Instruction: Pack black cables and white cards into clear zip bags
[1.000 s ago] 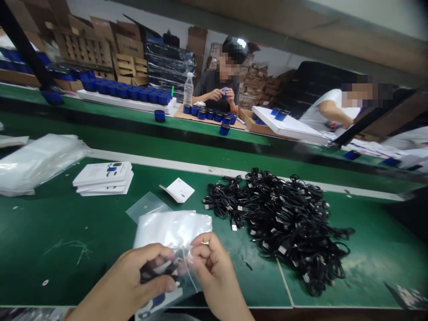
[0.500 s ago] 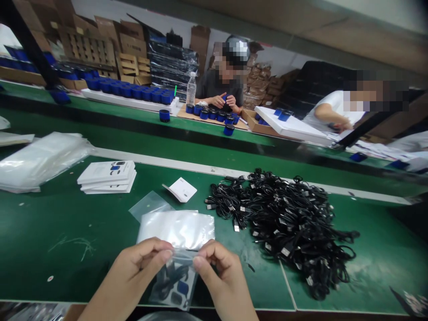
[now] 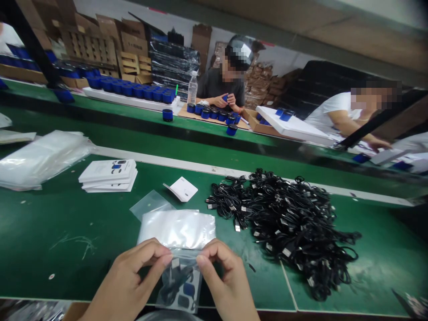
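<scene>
Clear plastic, the small zip bag (image 3: 180,285) hangs left of the heap of black cables (image 3: 287,223), nearer the person, with a dark cable and a blue-printed card inside. A second ago it was bunched up. Now the left hand (image 3: 133,281) and right hand (image 3: 224,281) each pinch its top edge, pulled flat.

A heap of black cables (image 3: 287,227) lies on the green table (image 3: 67,223), right of a single white card (image 3: 182,189). Further left sits a stack of white booklets (image 3: 109,174), and beyond it a pile of clear plastic (image 3: 40,158). On the far bench, blue cylinders (image 3: 133,91) stand in a row on a white tray (image 3: 127,100), with a water bottle (image 3: 192,88) beside them. A person in a dark shirt (image 3: 217,84) holds one cylinder; another in a white shirt (image 3: 326,117) sits to the right. Cardboard boxes (image 3: 100,40) line the wall.
</scene>
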Motion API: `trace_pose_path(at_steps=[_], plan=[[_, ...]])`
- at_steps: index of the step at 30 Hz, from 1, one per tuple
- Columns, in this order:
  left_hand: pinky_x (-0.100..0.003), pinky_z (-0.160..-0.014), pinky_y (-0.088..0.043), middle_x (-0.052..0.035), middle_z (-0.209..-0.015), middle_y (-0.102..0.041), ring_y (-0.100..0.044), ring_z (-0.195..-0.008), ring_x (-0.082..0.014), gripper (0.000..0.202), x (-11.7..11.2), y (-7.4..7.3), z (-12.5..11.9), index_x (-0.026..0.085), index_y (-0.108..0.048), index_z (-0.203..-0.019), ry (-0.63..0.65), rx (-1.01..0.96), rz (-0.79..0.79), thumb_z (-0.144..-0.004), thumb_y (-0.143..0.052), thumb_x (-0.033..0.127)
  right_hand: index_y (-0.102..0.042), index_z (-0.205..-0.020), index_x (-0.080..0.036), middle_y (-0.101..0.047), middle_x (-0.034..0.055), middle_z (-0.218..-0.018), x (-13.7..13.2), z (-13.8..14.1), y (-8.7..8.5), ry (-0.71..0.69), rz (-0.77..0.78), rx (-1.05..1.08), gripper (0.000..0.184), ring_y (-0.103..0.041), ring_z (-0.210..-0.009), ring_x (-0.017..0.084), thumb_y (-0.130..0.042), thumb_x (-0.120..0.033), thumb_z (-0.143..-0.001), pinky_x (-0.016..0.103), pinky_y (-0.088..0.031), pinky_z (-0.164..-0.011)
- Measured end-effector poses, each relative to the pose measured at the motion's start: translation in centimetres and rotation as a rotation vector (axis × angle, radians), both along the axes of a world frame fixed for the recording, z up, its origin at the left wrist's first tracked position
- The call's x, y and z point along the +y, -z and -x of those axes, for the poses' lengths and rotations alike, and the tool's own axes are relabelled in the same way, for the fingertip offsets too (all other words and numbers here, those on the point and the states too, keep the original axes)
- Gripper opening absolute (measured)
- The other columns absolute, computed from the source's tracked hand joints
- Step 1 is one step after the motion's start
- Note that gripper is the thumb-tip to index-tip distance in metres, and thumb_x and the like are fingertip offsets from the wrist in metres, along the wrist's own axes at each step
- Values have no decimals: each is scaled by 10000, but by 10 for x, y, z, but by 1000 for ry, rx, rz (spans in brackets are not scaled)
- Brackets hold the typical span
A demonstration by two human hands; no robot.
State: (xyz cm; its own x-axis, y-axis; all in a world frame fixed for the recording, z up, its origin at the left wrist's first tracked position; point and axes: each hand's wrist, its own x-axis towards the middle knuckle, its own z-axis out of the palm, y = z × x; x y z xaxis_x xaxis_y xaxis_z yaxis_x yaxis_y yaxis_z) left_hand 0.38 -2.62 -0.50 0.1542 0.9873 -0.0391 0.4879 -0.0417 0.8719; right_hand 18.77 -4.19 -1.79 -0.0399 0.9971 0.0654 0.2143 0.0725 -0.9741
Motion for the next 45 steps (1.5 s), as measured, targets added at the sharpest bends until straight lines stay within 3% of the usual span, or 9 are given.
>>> trace_pose_path(at_steps=[4, 7, 9, 18, 23, 27, 33, 39, 45], plan=[[-154, -544, -397, 73, -619, -559, -536, -562, -102, 244, -6, 0, -10, 247, -604, -743, -71, -196, 79, -794, -563, 482, -558, -707, -180, -482, -10, -690, -1, 9, 7, -33, -11, 158, 201, -463, -635, 132, -537, -315, -855, 234, -373, -588], [-162, -610, -447, 57, -686, -630, -586, -628, -122, 302, -11, 8, -21, 247, -627, -862, -71, -301, 132, -800, -532, 527, -554, -723, -192, -485, -21, -676, -4, 22, 19, 56, -43, 287, 209, -447, -591, 115, -548, -346, -864, 214, -366, -545], [-168, -664, -461, 35, -704, -666, -610, -669, -131, 342, -16, 15, -29, 234, -652, -789, -106, -303, 106, -819, -504, 540, -561, -808, -201, -503, -24, -674, -8, 31, 27, 117, -27, 328, 192, -457, -572, 115, -582, -389, -840, 211, -381, -526], [-148, -571, -455, 55, -635, -682, -597, -543, -101, 316, -27, 36, -41, 257, -669, -768, -195, -259, -183, -873, -475, 484, -633, -769, -223, -538, -4, -615, -22, 48, 40, 248, -71, 64, 255, -496, -540, 152, -544, -450, -843, 255, -398, -527], [-150, -655, -479, 46, -729, -693, -621, -647, -121, 239, -19, 26, -27, 271, -673, -834, -65, -200, -188, -893, -461, 364, -595, -909, -227, -577, 23, -728, -21, 43, 35, 244, -66, 137, 276, -527, -629, 170, -455, -464, -899, 261, -406, -557], [-151, -586, -458, 43, -687, -607, -574, -626, -124, 212, -12, 12, -13, 256, -637, -838, 7, -203, -41, -878, -477, 389, -534, -729, -207, -474, -16, -666, -11, 30, 25, 143, -122, 209, 227, -451, -607, 134, -493, -355, -897, 237, -355, -552], [-184, -550, -363, 42, -650, -494, -462, -601, -114, 280, -6, 3, -7, 224, -597, -642, 0, -247, 179, -808, -561, 447, -521, -655, -192, -458, -24, -636, -6, 21, 15, 84, -182, 251, 219, -436, -598, 126, -541, -268, -859, 238, -320, -555], [-185, -547, -358, 48, -646, -463, -462, -595, -109, 273, -8, 2, -7, 222, -579, -629, 3, -248, 153, -810, -547, 424, -511, -659, -188, -462, -19, -639, -7, 20, 12, 40, -166, 179, 210, -450, -609, 131, -520, -251, -860, 243, -334, -567], [-177, -509, -388, 34, -642, -512, -517, -565, -109, 279, -6, 3, -5, 209, -629, -649, 153, -100, 151, -819, -545, 414, -504, -650, -190, -468, -24, -616, -6, 22, 16, -1, -176, 133, 196, -453, -594, 129, -521, -234, -840, 240, -339, -559]])
